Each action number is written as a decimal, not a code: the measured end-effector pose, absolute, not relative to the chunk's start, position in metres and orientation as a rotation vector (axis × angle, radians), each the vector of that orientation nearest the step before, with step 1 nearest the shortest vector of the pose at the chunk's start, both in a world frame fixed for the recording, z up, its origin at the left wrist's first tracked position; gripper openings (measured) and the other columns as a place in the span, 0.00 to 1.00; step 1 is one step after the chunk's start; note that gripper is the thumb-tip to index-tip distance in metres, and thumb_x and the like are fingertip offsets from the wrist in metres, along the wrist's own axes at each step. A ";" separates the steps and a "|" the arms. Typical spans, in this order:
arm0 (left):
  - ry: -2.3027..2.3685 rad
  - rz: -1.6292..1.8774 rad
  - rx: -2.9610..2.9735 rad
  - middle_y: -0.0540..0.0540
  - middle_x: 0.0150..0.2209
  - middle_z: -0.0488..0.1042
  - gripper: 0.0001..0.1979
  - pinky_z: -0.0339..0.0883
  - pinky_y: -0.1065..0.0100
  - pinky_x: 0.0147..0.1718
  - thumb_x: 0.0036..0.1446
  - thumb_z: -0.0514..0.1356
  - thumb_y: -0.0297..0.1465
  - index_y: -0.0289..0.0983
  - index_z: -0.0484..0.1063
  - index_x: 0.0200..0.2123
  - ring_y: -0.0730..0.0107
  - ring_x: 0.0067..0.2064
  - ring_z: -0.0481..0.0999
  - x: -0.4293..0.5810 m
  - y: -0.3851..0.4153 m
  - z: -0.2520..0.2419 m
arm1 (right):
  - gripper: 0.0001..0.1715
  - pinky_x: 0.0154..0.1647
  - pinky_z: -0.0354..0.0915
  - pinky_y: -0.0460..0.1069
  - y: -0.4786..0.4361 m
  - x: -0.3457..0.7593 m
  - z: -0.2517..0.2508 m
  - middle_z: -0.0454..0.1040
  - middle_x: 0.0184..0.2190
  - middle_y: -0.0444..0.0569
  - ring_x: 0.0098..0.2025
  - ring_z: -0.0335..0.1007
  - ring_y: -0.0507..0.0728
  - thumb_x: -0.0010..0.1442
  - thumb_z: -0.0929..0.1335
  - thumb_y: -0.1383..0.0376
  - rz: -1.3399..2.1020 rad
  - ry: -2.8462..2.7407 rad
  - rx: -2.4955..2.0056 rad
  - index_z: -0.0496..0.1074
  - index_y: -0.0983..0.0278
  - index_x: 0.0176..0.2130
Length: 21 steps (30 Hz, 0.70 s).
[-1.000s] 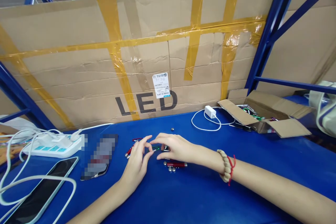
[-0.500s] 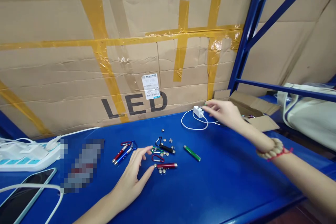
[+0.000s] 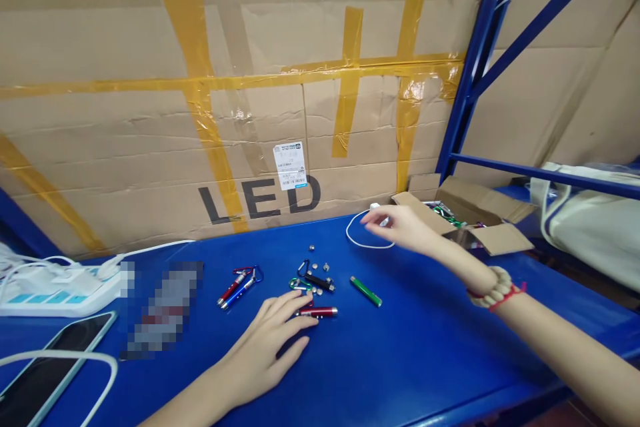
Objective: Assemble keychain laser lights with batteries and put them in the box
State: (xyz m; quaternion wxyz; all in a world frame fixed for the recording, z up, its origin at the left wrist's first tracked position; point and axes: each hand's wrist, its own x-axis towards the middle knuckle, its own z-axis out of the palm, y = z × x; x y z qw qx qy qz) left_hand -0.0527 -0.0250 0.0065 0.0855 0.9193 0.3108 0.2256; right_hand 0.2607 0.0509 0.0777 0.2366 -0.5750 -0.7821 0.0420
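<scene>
My left hand (image 3: 275, 340) is over the table with its fingers stretched out and apart. Its fingertips overlap the red metal tube (image 3: 320, 311), which looks like a small laser pointer or penlight, and partly cover it. Just beyond lie a black tube (image 3: 320, 282) with a clip, a green carabiner (image 3: 299, 284) and several small silver button-like pieces (image 3: 326, 267). My right hand (image 3: 395, 223) hangs above the table near the white charger cable (image 3: 363, 240), fingers drawn together; anything between the fingertips is too small to make out. A green tube (image 3: 366, 291) lies apart below it.
Red and blue tubes (image 3: 239, 290) with carabiners lie left. Farther left are a phone (image 3: 55, 367), a power strip (image 3: 65, 303) and a blurred-out item (image 3: 165, 310). An open carton (image 3: 505, 238) holding carabiners stands right. A large cardboard box (image 3: 125, 147) backs the blue table.
My right hand has moved left, away from the open carton and across the charger. My left hand has shifted right and flattened out over the red tube.
</scene>
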 end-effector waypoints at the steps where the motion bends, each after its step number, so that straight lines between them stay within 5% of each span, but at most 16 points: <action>1: 0.932 0.684 2.754 0.45 0.57 0.67 0.15 0.60 0.53 0.54 0.63 0.51 0.28 0.45 0.69 0.51 0.56 0.59 0.62 -0.053 -0.025 0.008 | 0.12 0.36 0.65 0.42 0.046 0.239 0.075 0.78 0.36 0.44 0.37 0.73 0.51 0.58 0.66 0.62 0.202 -2.295 -1.459 0.75 0.60 0.41; 4: 0.988 0.785 2.777 0.43 0.53 0.70 0.14 0.60 0.55 0.53 0.63 0.50 0.26 0.42 0.69 0.49 0.58 0.56 0.65 -0.055 -0.024 0.011 | 0.11 0.28 0.62 0.42 0.032 0.187 0.067 0.78 0.28 0.38 0.30 0.73 0.50 0.49 0.72 0.57 0.369 -2.649 -1.165 0.77 0.55 0.36; 9: 1.074 0.912 2.732 0.43 0.46 0.72 0.11 0.63 0.59 0.48 0.62 0.51 0.26 0.40 0.69 0.45 0.60 0.49 0.69 -0.056 -0.025 0.012 | 0.05 0.24 0.53 0.46 0.021 0.159 0.057 0.78 0.26 0.46 0.29 0.73 0.57 0.42 0.73 0.67 0.238 -2.767 -1.198 0.77 0.61 0.26; 16: 1.062 0.987 2.759 0.41 0.50 0.69 0.20 0.61 0.60 0.49 0.64 0.52 0.34 0.40 0.59 0.59 0.59 0.51 0.67 -0.061 -0.023 0.004 | 0.06 0.25 0.53 0.45 0.001 0.153 0.058 0.78 0.29 0.46 0.31 0.73 0.55 0.53 0.68 0.64 0.171 -2.663 -1.261 0.75 0.62 0.31; 21: 1.078 1.179 2.814 0.43 0.38 0.72 0.15 0.63 0.63 0.39 0.66 0.49 0.38 0.40 0.74 0.43 0.62 0.41 0.71 -0.062 -0.019 0.005 | 0.09 0.24 0.56 0.43 -0.020 0.140 0.042 0.76 0.29 0.44 0.28 0.71 0.51 0.58 0.65 0.67 0.243 -2.498 -0.936 0.75 0.61 0.38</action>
